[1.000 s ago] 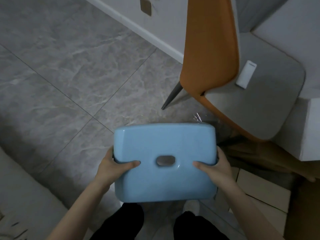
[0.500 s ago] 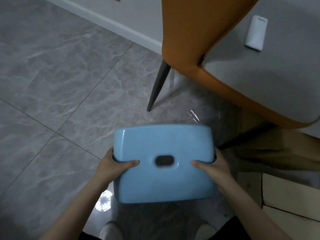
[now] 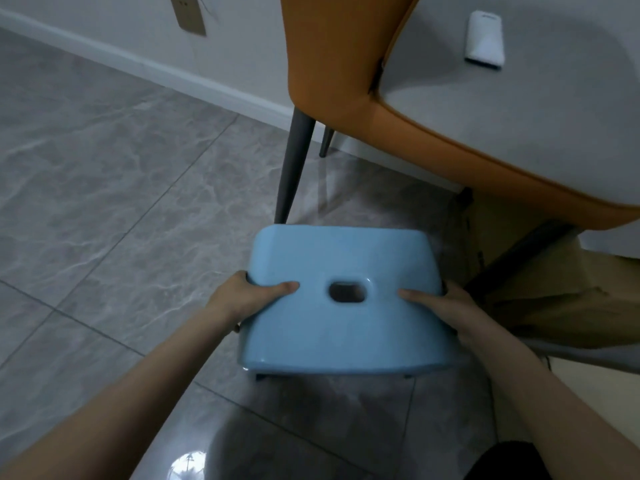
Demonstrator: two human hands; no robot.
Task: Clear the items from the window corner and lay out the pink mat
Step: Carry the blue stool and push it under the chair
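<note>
A light blue plastic stool (image 3: 346, 327) with an oval hole in its seat is low over the grey tiled floor, just in front of the orange chair's front leg. My left hand (image 3: 242, 294) grips its left edge, thumb on top and fingers under the rim. My right hand (image 3: 440, 303) grips the right edge the same way. Two short stool feet show under the near edge. No pink mat is in view.
An orange chair (image 3: 339, 81) with a grey seat stands at upper right, a white remote-like object (image 3: 485, 39) lying on it. Brown cardboard (image 3: 540, 289) lies under and right of the chair. A wall with white skirting and a socket (image 3: 187, 15) runs behind.
The stool has gone lower toward the floor and closer to the chair's front leg, both hands still holding its sides. The view has swung so the chair looms larger.
</note>
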